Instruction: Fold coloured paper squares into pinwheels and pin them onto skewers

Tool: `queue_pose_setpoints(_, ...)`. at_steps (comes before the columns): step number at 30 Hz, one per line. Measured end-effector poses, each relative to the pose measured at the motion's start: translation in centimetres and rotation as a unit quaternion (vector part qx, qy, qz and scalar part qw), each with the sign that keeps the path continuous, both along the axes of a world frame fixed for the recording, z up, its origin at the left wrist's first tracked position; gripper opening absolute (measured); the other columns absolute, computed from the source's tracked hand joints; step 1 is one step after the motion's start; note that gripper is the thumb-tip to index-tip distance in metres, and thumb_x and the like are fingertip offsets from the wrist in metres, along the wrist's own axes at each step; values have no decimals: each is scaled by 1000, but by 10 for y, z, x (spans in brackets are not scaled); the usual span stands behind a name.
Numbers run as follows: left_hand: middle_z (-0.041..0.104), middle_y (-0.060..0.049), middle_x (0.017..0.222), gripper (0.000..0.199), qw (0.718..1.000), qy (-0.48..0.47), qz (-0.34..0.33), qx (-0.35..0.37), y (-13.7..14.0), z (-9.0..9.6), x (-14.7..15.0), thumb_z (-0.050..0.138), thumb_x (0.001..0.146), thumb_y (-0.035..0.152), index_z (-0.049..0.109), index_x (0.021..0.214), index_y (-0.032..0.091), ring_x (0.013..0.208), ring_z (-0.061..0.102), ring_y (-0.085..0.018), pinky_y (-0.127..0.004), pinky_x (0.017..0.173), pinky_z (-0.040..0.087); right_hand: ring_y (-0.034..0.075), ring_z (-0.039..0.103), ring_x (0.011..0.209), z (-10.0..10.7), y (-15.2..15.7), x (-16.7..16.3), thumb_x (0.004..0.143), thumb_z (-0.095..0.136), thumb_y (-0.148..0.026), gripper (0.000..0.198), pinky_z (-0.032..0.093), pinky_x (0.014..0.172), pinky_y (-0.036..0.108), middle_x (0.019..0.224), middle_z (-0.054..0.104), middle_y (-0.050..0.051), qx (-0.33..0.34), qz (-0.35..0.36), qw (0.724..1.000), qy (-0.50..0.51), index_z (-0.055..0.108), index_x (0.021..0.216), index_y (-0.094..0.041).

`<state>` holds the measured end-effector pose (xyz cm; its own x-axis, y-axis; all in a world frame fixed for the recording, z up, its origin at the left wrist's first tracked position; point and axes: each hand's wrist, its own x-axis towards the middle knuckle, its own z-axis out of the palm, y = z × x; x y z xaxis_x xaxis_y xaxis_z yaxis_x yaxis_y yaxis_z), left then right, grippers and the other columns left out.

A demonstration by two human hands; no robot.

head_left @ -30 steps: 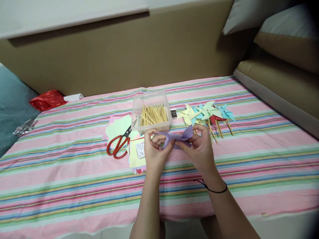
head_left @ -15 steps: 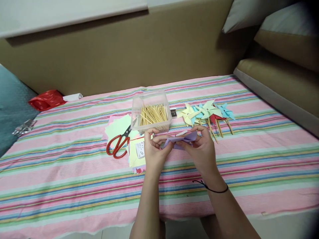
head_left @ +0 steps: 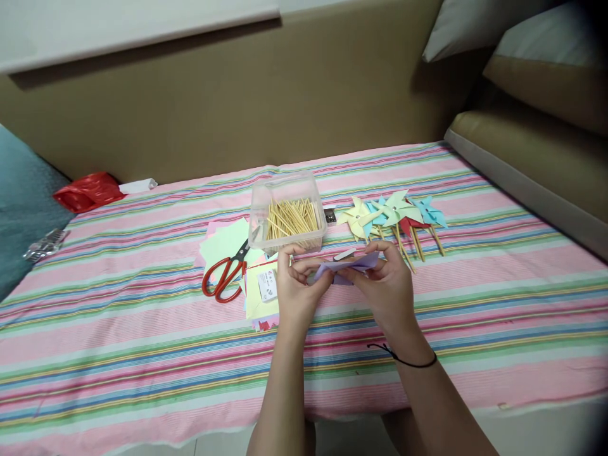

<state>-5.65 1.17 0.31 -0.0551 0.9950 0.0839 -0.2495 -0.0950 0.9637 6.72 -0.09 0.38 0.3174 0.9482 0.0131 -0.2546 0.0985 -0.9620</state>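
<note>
A piece of purple paper [head_left: 349, 266], folded or curled, is pinched between both hands above the cloth. My left hand [head_left: 300, 285] is closed on its left side, thumb in front. My right hand [head_left: 387, 282] grips the right side the same way, with a black cord on the wrist. Just beyond the hands stands a clear plastic box [head_left: 287, 185] of wooden sticks [head_left: 292, 218]. Left of my left hand lie red-handled scissors [head_left: 223, 278] and a small white labelled box [head_left: 268, 286] on yellow paper [head_left: 259, 309].
Finished paper pinwheels [head_left: 394, 212] on sticks lie to the right of the plastic box. Coloured paper sheets [head_left: 225, 237] lie partly under the scissors. A red plastic bag [head_left: 90, 192] sits far left on the striped cloth [head_left: 156, 342]. A sofa [head_left: 517, 183] borders the right.
The hands and the purple paper have shifted very slightly to the right in view. Both hands keep their pinch on the paper; the other things have stayed in place.
</note>
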Motion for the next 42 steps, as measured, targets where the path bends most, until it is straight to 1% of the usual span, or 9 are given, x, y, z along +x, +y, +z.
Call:
queue_pose_setpoints(4, 71, 4, 68, 52, 1000, 11, 7, -5, 0, 1, 0, 76, 62, 16, 36, 94, 24, 63, 68, -14, -23, 61, 51, 17, 67, 58, 1, 1, -1, 55, 85, -25, 53, 58, 57, 31, 66, 71, -5, 3, 5, 1000, -6, 48, 92, -26)
queue_pose_setpoints(8, 69, 6, 65, 57, 1000, -1, 29, -11, 0, 3, -1, 77, 62, 17, 35, 99, 25, 61, 68, -13, -22, 60, 50, 21, 71, 74, 0, 2, 0, 60, 82, -23, 63, 59, 69, 35, 78, 73, -2, 31, 39, 999, -3, 45, 111, -28)
queue_pose_setpoints(10, 68, 7, 66, 59, 999, -8, 34, -17, 1, 4, -2, 78, 61, 18, 34, 100, 25, 60, 67, -12, -22, 61, 50, 22, 71, 79, -1, 3, 1, 61, 81, -24, 67, 59, 73, 37, 82, 73, 0, 37, 60, 998, -5, 43, 116, -29)
queue_pose_setpoints(14, 69, 6, 65, 62, 1000, -2, 18, -23, 2, 4, -4, 79, 60, 19, 34, 102, 25, 60, 67, -13, -23, 60, 50, 22, 71, 77, -3, 3, 4, 63, 80, -26, 70, 59, 73, 39, 79, 72, -2, 26, 75, 997, -12, 41, 120, -29)
queue_pose_setpoints(18, 71, 3, 68, 61, 1000, 2, -2, -22, 2, 0, -5, 78, 63, 21, 35, 106, 25, 64, 68, -14, -22, 60, 50, 22, 71, 77, -1, 2, 5, 63, 80, -25, 67, 59, 72, 39, 79, 73, -1, 8, 69, 997, -14, 43, 119, -28)
queue_pose_setpoints(25, 70, 3, 65, 53, 999, -17, -18, -28, 1, 0, -6, 75, 69, 25, 39, 108, 23, 53, 64, -11, -20, 54, 48, 22, 71, 74, 0, 3, 5, 61, 80, -27, 64, 59, 73, 39, 76, 71, -2, -2, 59, 998, -7, 43, 113, -28)
queue_pose_setpoints(28, 70, 4, 66, 56, 999, -23, -26, -26, 1, 2, -6, 77, 67, 23, 38, 108, 23, 58, 66, -12, -20, 57, 49, 20, 71, 72, 0, 3, 5, 61, 81, -26, 62, 59, 72, 37, 76, 72, -3, 3, 62, 998, 7, 43, 109, -27)
queue_pose_setpoints(33, 71, 4, 72, 65, 998, -21, -47, -21, 2, 2, -4, 80, 61, 18, 36, 109, 25, 70, 68, -13, -24, 67, 51, 18, 71, 72, -2, 3, 5, 63, 80, -23, 56, 59, 69, 33, 77, 72, -4, 12, 76, 997, 24, 42, 105, -27)
queue_pose_setpoints(42, 71, 3, 67, 63, 998, -22, -42, -48, 2, 4, -4, 80, 61, 21, 37, 107, 23, 61, 66, -12, -22, 60, 50, 16, 70, 74, -5, 3, 6, 67, 79, -24, 53, 56, 72, 31, 79, 74, -3, 2, 107, 994, 27, 40, 102, -28)
